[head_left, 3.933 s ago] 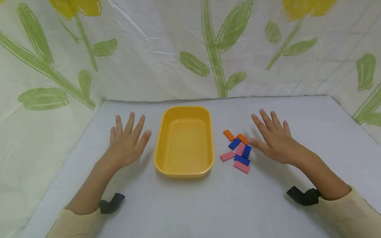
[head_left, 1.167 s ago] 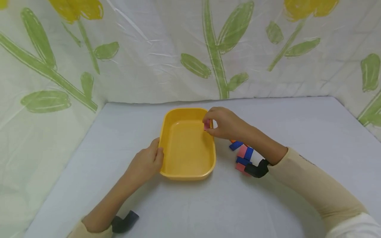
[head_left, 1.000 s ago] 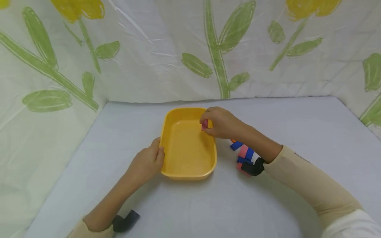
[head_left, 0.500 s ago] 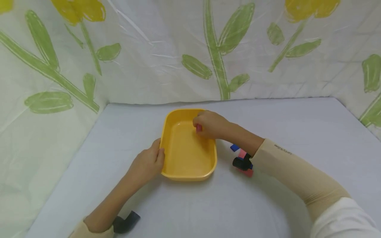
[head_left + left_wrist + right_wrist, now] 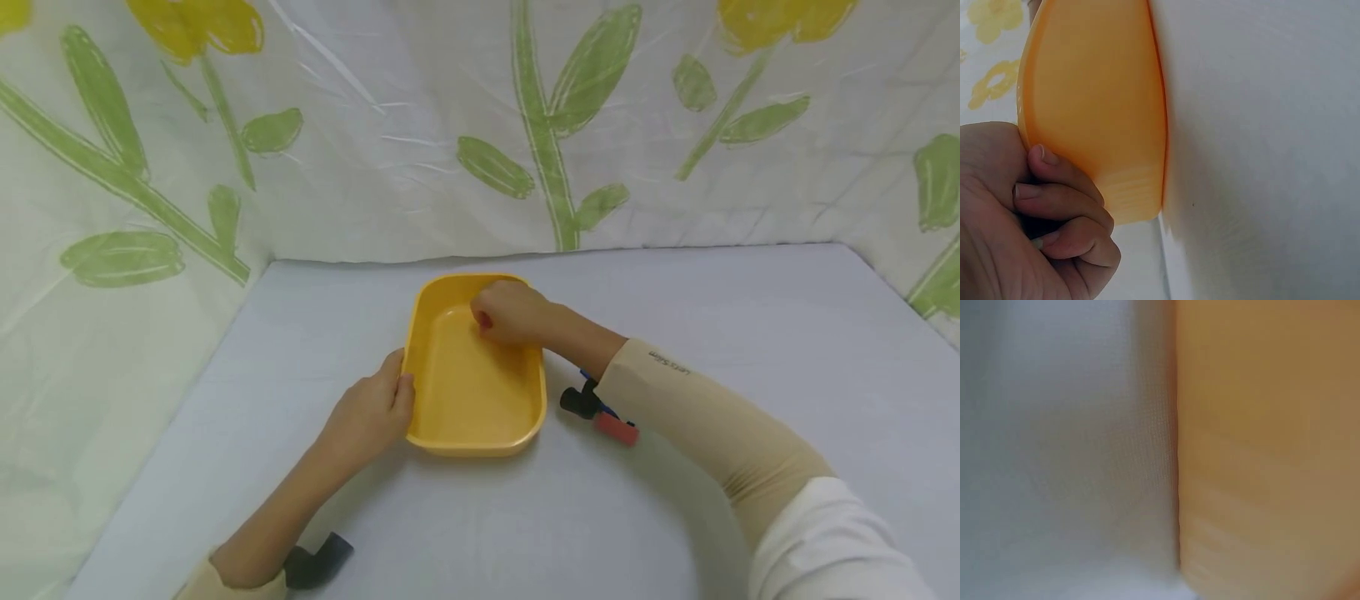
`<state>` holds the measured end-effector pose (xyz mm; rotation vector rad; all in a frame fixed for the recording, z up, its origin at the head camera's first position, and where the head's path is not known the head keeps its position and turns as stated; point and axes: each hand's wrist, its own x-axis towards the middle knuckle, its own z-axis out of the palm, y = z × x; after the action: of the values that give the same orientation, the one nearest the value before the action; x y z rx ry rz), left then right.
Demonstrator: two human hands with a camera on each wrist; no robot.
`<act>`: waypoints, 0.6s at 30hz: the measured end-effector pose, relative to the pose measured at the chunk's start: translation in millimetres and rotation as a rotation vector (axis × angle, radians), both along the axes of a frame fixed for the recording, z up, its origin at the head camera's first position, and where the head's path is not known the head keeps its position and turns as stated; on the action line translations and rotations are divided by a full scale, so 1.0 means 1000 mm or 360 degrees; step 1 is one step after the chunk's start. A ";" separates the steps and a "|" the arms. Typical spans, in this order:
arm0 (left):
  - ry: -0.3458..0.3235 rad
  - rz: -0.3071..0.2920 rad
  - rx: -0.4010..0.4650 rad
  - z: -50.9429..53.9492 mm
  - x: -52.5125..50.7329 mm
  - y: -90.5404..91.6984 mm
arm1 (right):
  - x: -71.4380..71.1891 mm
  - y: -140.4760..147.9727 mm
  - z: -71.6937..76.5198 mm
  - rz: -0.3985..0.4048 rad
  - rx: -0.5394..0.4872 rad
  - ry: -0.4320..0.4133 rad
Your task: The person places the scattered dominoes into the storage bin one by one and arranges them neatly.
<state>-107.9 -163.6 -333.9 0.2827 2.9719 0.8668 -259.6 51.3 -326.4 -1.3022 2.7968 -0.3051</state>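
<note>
A yellow tray [image 5: 472,400] stands on the table, its outer wall filling much of both wrist views. My left hand [image 5: 372,402] grips its left rim; in the left wrist view the curled fingers [image 5: 1063,203] lie against the outside wall. Over the far right part of the tray, my right hand [image 5: 510,312] pinches a small pink block [image 5: 486,320], mostly covered by the fingers. The right wrist view does not show that hand. Right of the tray lies another flat pink block [image 5: 617,429], with bits of blue blocks [image 5: 609,411] showing under the right forearm.
A black wrist mount [image 5: 581,402] hangs from the right sleeve in front of the loose blocks, and another black mount [image 5: 318,562] is at the left sleeve. White cloth covers the table [image 5: 480,525]. A flower-painted sheet [image 5: 375,167] rises behind it.
My left hand has come onto the tray's rim. The right hand has taken a pink block and moved left over the tray, then farther inward. Its forearm now hides most loose blocks.
</note>
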 end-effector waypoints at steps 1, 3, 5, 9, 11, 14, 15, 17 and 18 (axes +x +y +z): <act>0.0001 0.0003 0.0001 0.000 0.000 0.000 | -0.001 -0.001 0.000 -0.0001 0.0002 -0.0001; 0.0005 0.0003 0.0004 0.000 -0.001 0.000 | -0.003 -0.003 -0.001 -0.0003 0.0002 -0.0007; 0.0007 0.0002 0.0006 0.000 0.000 0.000 | -0.004 -0.005 -0.003 0.0002 -0.0006 -0.0012; 0.0004 0.0005 0.0001 -0.001 0.000 0.000 | -0.007 -0.010 -0.006 0.0029 -0.0056 -0.0015; 0.0004 0.0009 -0.0003 0.000 0.000 0.000 | -0.008 -0.013 -0.008 0.0040 -0.0102 -0.0019; 0.0010 0.0016 -0.0010 0.001 0.001 0.000 | -0.008 -0.018 -0.010 0.0026 -0.0169 -0.0051; 0.0014 0.0015 -0.0009 0.001 0.000 0.000 | -0.008 -0.019 -0.011 0.0014 -0.0188 -0.0067; 0.0026 0.0014 -0.0011 0.001 0.000 0.001 | -0.008 -0.022 -0.012 -0.0013 -0.0208 -0.0100; 0.0027 0.0014 -0.0011 0.001 0.000 0.001 | -0.007 -0.023 -0.012 -0.0024 -0.0213 -0.0112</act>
<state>-108.0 -162.7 -332.5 0.2780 2.9934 0.8594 -267.1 28.2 -337.9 -1.2691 2.7708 -0.5361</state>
